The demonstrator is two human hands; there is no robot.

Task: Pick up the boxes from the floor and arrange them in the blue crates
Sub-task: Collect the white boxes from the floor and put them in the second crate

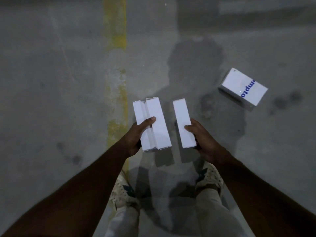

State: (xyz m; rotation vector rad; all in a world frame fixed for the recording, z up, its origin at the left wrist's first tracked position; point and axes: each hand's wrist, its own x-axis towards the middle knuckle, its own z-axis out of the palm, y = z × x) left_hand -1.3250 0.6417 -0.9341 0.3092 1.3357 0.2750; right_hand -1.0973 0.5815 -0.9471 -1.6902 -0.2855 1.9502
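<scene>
Head view: floor box [243, 88] right of box-laden hands [172, 134].

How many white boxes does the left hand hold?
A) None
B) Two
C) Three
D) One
B: the left hand grips two white boxes side by side, while the right hand holds a single box and one more box lies on the floor.

The light is dim and gray. A dark shadow [193, 65] of the person falls ahead on the concrete floor [51, 82]. Everything looks soft and blurry.
</scene>
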